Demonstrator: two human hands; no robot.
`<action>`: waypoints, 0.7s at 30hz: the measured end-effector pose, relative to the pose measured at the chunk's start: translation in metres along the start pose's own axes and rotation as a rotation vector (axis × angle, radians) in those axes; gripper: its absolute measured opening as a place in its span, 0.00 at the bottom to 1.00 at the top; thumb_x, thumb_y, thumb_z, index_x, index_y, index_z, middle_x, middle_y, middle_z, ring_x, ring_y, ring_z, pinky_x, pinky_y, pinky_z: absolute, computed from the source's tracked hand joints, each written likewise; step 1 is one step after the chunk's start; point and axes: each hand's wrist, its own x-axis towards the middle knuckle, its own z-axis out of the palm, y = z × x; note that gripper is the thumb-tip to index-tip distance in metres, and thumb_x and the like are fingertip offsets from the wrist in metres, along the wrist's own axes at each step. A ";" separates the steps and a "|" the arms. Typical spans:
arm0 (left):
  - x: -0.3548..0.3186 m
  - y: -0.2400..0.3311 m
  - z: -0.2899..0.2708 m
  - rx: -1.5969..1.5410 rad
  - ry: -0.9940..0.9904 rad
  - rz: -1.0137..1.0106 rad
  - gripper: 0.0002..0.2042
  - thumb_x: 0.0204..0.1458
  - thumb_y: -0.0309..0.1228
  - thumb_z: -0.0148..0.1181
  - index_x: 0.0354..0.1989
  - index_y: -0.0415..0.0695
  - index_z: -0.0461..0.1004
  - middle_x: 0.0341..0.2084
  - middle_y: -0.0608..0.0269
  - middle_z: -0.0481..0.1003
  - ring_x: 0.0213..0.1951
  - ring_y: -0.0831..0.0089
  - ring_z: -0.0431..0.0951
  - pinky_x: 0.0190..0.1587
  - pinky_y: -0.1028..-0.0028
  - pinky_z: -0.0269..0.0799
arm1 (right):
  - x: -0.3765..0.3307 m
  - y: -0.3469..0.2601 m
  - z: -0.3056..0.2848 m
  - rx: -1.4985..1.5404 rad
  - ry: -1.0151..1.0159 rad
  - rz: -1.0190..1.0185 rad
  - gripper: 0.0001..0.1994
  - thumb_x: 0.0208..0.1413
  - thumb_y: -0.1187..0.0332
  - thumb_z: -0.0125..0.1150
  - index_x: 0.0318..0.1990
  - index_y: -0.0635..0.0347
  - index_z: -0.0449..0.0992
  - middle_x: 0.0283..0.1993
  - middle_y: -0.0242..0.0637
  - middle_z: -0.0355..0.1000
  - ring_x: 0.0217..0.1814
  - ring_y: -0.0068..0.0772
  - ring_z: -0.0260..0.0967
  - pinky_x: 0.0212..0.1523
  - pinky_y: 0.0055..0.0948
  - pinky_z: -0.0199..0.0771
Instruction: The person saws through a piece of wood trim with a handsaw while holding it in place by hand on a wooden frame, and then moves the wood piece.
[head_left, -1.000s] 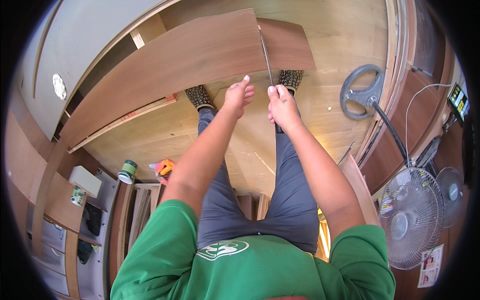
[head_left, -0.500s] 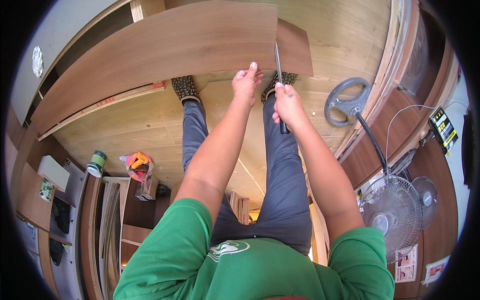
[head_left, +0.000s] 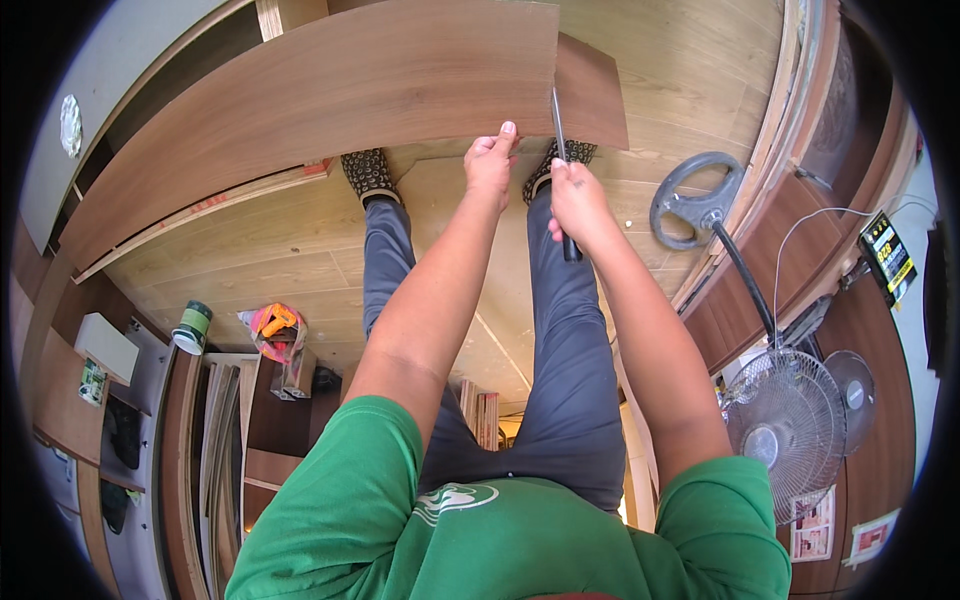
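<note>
Two hands (head_left: 488, 168) (head_left: 580, 203); one bladed tool (head_left: 558, 124); one long board (head_left: 340, 80); two patterned shoes (head_left: 370, 175) (head_left: 541, 173); one caged fan (head_left: 785, 410)

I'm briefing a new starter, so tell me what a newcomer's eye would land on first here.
First, the long wood-grain board across the top, the right hand holding a thin, black-handled metal tool at the board's right end and the left hand beside its near edge. Next, the bright green T-shirt filling the bottom centre. Then the wire-caged fan at lower right.
</note>
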 end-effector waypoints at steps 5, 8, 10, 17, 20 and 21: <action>-0.001 -0.003 -0.001 0.009 0.002 0.007 0.19 0.57 0.46 0.68 0.42 0.42 0.72 0.41 0.60 0.79 0.49 0.69 0.77 0.52 0.64 0.72 | 0.024 0.008 0.003 -0.024 -0.011 -0.009 0.22 0.71 0.55 0.39 0.41 0.69 0.68 0.23 0.45 0.71 0.15 0.35 0.70 0.18 0.35 0.74; 0.003 0.003 -0.010 0.039 0.000 0.013 0.19 0.57 0.46 0.68 0.43 0.43 0.72 0.41 0.60 0.79 0.49 0.70 0.77 0.51 0.65 0.71 | -0.004 0.008 0.001 0.030 -0.040 -0.005 0.22 0.71 0.55 0.39 0.40 0.69 0.68 0.23 0.44 0.71 0.15 0.35 0.70 0.16 0.35 0.72; 0.004 0.005 -0.011 0.047 -0.002 0.012 0.19 0.57 0.46 0.68 0.43 0.43 0.73 0.41 0.61 0.79 0.49 0.70 0.77 0.51 0.65 0.71 | -0.017 0.004 0.004 0.052 -0.025 0.028 0.22 0.71 0.55 0.39 0.40 0.69 0.68 0.23 0.43 0.71 0.15 0.35 0.70 0.15 0.35 0.72; 0.002 0.003 -0.006 0.069 0.010 0.005 0.19 0.56 0.48 0.68 0.41 0.44 0.73 0.42 0.63 0.79 0.49 0.72 0.76 0.50 0.66 0.70 | 0.010 0.011 0.007 0.026 0.004 -0.023 0.22 0.72 0.55 0.38 0.40 0.70 0.67 0.20 0.43 0.69 0.13 0.36 0.69 0.18 0.36 0.73; 0.003 0.005 -0.008 0.078 0.017 -0.003 0.19 0.56 0.48 0.68 0.41 0.45 0.74 0.42 0.64 0.80 0.49 0.72 0.76 0.51 0.66 0.70 | -0.006 0.014 0.003 0.034 -0.027 -0.032 0.22 0.72 0.55 0.38 0.39 0.69 0.67 0.18 0.43 0.69 0.13 0.37 0.69 0.18 0.36 0.72; 0.002 0.004 -0.007 0.079 0.013 -0.007 0.19 0.56 0.48 0.69 0.41 0.45 0.74 0.42 0.64 0.80 0.49 0.73 0.76 0.51 0.66 0.70 | -0.006 0.014 0.004 0.030 -0.019 -0.031 0.22 0.72 0.55 0.38 0.39 0.69 0.67 0.18 0.43 0.69 0.13 0.37 0.68 0.18 0.36 0.72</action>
